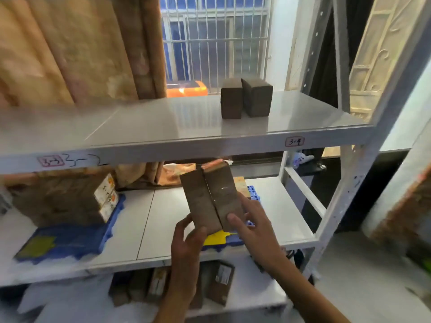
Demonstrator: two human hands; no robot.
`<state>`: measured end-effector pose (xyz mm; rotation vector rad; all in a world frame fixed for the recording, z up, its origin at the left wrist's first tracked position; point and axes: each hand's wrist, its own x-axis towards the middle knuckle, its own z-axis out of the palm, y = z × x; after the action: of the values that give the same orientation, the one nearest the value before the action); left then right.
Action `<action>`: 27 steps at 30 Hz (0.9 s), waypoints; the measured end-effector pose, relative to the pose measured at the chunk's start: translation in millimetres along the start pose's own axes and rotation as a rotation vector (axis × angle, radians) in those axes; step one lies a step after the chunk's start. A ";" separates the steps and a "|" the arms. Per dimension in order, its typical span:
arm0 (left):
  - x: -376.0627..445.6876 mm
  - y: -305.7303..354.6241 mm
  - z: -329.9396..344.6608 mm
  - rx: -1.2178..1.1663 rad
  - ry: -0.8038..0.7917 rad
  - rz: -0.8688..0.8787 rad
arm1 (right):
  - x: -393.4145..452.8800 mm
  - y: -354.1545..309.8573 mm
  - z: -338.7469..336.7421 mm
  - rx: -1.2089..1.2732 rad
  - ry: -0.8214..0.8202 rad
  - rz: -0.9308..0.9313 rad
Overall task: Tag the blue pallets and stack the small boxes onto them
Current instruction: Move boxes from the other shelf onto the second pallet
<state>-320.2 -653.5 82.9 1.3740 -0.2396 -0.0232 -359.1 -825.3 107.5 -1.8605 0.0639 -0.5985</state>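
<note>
- I'm looking at a white metal shelving rack point(233, 138) in a storeroom, with a barred window point(217, 40) behind it at twelve o'clock.
- Big brown paper-wrapped bundles point(70, 50) fill the upper shelf at ten o'clock, blurred.
- On the middle shelf at nine o'clock a blue pallet point(70, 238) carries a large wrapped carton point(58, 197) with white labels on its end; a dull yellow tag point(37, 247) lies on the pallet's near corner.
- A second blue pallet point(233, 240) sits at the centre of that shelf, mostly hidden behind my hands, with a bright yellow tag point(215, 237) on its front edge.
- Two small dark boxes point(246, 97) stand upright side by side on the upper shelf at one o'clock, leaning slightly apart.
- I hold two small brown boxes point(211, 199) pressed together, tilted, above the centre pallet.
- My right hand point(254, 227) grips the right box, thumb on its face, fingers curled behind.
- My left hand point(186, 250) grips the left box's lower end, thumb and fingers pinching it.
- Handwritten labels point(294, 141) mark the shelf edges; more boxes point(221, 283), blurred, sit at six o'clock below.
</note>
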 end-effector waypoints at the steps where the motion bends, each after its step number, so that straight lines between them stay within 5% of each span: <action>1: 1.6 -10.7 -4.2 0.019 0.006 -0.071 | -2.8 12.4 5.7 -0.027 -0.011 0.028; 8: 47.4 -64.9 -24.8 0.112 0.057 -0.334 | 18.8 84.1 41.5 -0.085 -0.069 0.245; 21: 233.9 -95.7 2.6 0.396 0.060 -0.246 | 183.1 133.0 71.7 -0.254 0.147 0.371; 27: 241.2 -121.3 5.6 0.515 0.040 -0.241 | 187.3 165.8 76.0 -0.246 0.063 0.472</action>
<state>-71.0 -720.7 3.5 1.9085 -0.0426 -0.1423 -123.5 -882.4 9.6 -1.9683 0.6243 -0.3282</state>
